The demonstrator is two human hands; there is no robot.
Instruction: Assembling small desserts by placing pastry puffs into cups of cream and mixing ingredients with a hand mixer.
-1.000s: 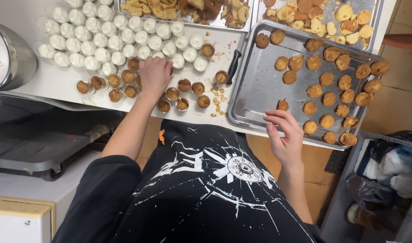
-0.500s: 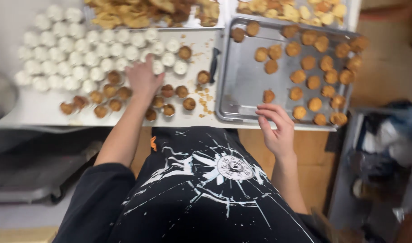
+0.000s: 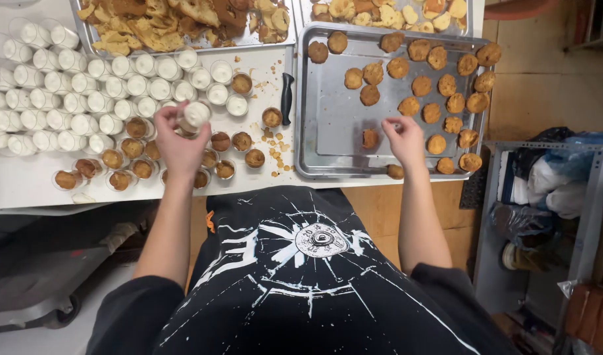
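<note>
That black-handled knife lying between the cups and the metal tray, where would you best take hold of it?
Grip the black-handled knife by its handle, coming straight down from above. The handle lies flat on the white table in the narrow gap between the small cups and the rim of the metal tray, so there is little room from either side. The right hand over the tray looks nearest.

White table (image 3: 25, 187) carries small cups (image 3: 84, 105), a baking tray (image 3: 327, 131) (cookies on it), crumbs (image 3: 275, 154).
</note>
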